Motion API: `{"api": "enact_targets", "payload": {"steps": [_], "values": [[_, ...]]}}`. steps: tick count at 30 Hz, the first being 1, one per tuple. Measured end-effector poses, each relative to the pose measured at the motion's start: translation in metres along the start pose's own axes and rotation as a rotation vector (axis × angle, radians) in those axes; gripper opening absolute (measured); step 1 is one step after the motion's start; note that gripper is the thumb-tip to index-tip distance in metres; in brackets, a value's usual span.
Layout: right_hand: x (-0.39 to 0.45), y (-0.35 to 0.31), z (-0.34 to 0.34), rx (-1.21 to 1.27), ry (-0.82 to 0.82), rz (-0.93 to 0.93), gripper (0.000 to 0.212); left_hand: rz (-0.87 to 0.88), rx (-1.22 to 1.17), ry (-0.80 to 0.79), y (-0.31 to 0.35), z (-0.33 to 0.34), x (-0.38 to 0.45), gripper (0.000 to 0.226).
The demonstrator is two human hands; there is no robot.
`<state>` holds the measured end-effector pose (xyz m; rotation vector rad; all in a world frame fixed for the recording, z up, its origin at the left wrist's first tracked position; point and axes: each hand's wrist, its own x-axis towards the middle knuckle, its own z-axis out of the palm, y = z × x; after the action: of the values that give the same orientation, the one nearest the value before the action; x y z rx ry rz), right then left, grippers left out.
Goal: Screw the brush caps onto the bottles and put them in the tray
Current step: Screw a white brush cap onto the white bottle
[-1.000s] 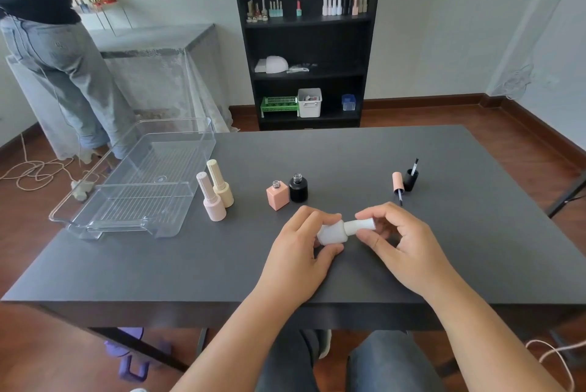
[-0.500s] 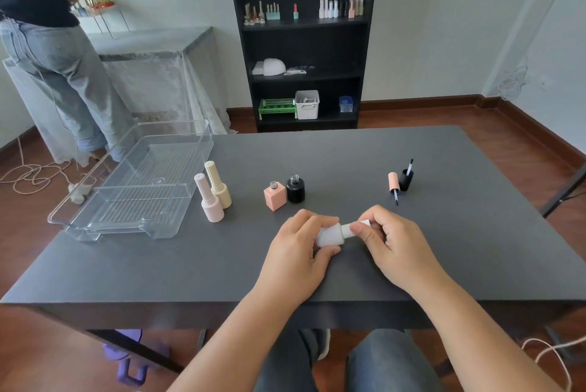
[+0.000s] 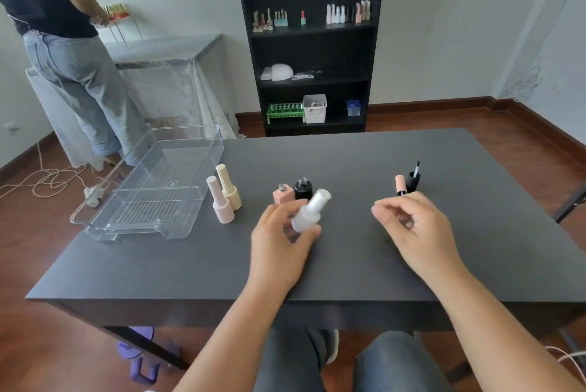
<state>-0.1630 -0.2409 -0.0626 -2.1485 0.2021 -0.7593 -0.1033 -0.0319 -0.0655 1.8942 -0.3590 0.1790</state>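
My left hand (image 3: 280, 245) grips a white bottle (image 3: 309, 212) with its cap on, tilted up and to the right, blurred. My right hand (image 3: 415, 226) is apart from it, fingers loosely curled, holding nothing. Behind the white bottle stand an uncapped pink square bottle (image 3: 283, 195) and an uncapped black bottle (image 3: 302, 189). A pink brush cap (image 3: 400, 184) and a black brush cap (image 3: 413, 180) stand beyond my right hand. Capped pink (image 3: 220, 206) and cream (image 3: 229, 188) bottles stand beside the clear tray (image 3: 152, 223), which holds nothing.
The dark table (image 3: 348, 264) carries everything. A black shelf (image 3: 312, 49) with bottles stands behind. A person (image 3: 69, 52) stands at the far left by a covered table. Cables lie on the floor at left.
My right hand has let go of the white cap and moved right. My left hand has lifted the capped white bottle and tilted it upward.
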Motion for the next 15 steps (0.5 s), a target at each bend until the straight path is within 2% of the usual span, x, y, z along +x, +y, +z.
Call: {"api": "enact_targets", "payload": {"steps": [1,3,5,15], "values": [[0.005,0.007,-0.004,-0.064,0.012,0.029,0.003,-0.071,-0.027,0.038,-0.001,-0.007,0.003,0.038],[0.013,0.02,-0.011,-0.167,0.011,0.078,0.008,-0.187,-0.029,0.1,-0.005,-0.02,0.008,0.032],[0.02,0.028,-0.015,-0.235,0.002,0.113,0.009,-0.233,0.012,0.134,-0.007,-0.029,0.011,0.027],[0.038,0.029,0.0,-0.401,0.054,0.222,0.022,-0.183,0.291,0.192,-0.022,-0.036,0.021,0.025]]}}
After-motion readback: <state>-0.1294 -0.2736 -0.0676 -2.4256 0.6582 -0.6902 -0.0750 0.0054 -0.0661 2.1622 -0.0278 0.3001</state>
